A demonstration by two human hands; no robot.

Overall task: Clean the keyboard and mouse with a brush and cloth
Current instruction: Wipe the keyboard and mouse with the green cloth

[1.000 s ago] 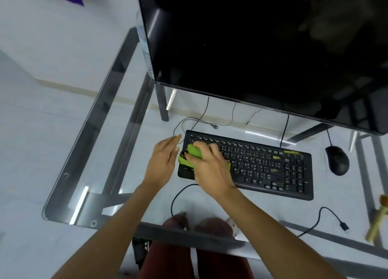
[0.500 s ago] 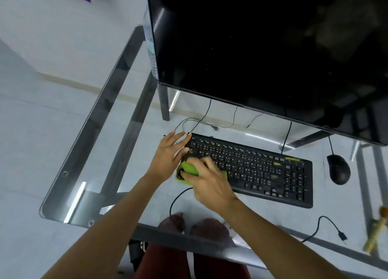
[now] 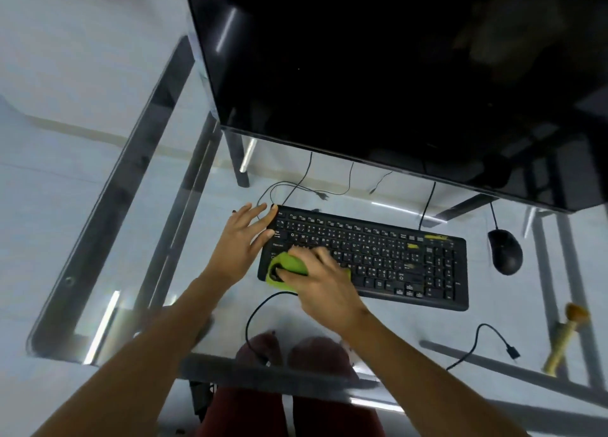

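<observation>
Mid-task, kbd wipe underway: your right hand [image 3: 324, 280] grips the green cloth [image 3: 282, 269] on the bottom-left keys of the black keyboard [image 3: 368, 255]. Left hand [image 3: 241, 242], fingers straight, steadies the kbd's left edge. Mouse [image 3: 505, 251] sits untouched to the right; looks not yet done. Brush [image 3: 563, 341] lies at the desk's right edge, blurred. Cloth mostly hidden under your fingers; can't tell how clean the keys are.

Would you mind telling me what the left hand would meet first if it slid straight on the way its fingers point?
The left hand already touches the keyboard corner.
</observation>
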